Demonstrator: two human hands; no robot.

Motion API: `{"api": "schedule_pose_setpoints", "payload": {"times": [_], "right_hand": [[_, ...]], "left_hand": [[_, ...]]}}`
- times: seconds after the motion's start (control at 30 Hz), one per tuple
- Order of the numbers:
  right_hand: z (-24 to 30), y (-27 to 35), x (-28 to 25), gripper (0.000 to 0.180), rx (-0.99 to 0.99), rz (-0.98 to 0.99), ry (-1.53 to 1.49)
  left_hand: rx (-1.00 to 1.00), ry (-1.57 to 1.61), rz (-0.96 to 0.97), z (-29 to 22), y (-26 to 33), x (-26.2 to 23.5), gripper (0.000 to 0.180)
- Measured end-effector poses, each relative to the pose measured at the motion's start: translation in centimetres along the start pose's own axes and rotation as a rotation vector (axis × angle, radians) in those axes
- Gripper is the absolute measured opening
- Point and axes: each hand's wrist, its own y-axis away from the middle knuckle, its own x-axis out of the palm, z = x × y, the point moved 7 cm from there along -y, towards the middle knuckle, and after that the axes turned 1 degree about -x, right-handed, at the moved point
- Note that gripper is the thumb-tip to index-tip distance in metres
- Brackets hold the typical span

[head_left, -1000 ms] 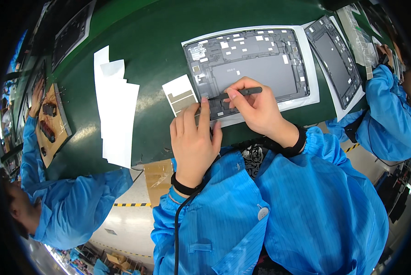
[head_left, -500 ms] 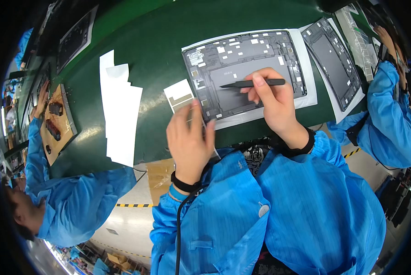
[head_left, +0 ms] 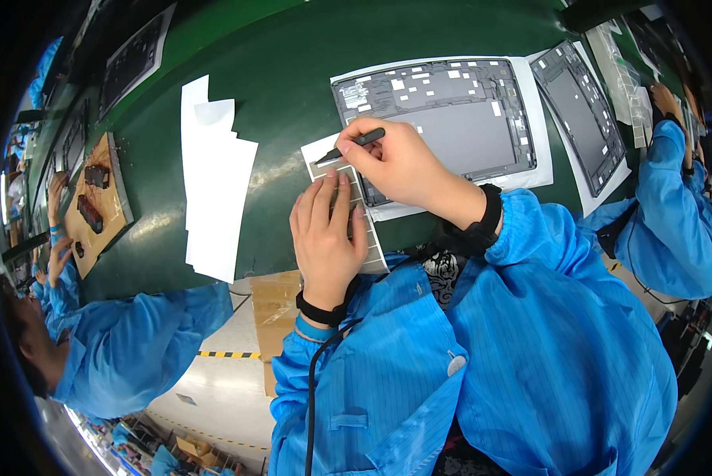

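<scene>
My right hand point(head_left: 399, 163) pinches black pointed tweezers point(head_left: 368, 137), whose tips reach down to the upper part of a white backing sheet point(head_left: 318, 149) with grey-brown adhesive pieces. My left hand point(head_left: 328, 242) lies with its fingers stretched out over the same sheet, holding nothing I can see. Part of the sheet is hidden beneath that hand, and its lower end shows beside my wrist. Just right of the sheet, partly covered by my right hand, lies a dark grey tablet-like housing point(head_left: 471, 131) dotted with small white patches, on white paper point(head_left: 543, 159).
A second dark housing point(head_left: 582, 119) lies at the right. Overlapping white paper sheets point(head_left: 222, 182) are to the left on the green table point(head_left: 276, 95). Farther left, a co-worker's hands are near a brown board point(head_left: 106, 214) with dark parts; another co-worker sits at the right.
My right hand has moved left with the tweezers, from over the housing to the backing sheet. My left hand's fingers have settled flatter on the sheet.
</scene>
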Motion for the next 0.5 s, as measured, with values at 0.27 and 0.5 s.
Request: {"api": "schedule_pose_setpoints", "payload": {"times": [0.27,0.5], "right_hand": [[-1.0,-0.2,-0.3,0.017,0.027,-0.075,-0.155],[0.5,0.4,-0.4,0.018,0.014,-0.175,-0.222]], "left_hand": [[0.009,0.006,-0.010,0.0,0.0,-0.1,0.041],[0.006,0.017,-0.005,0.0,-0.1,-0.2,0.041]]}}
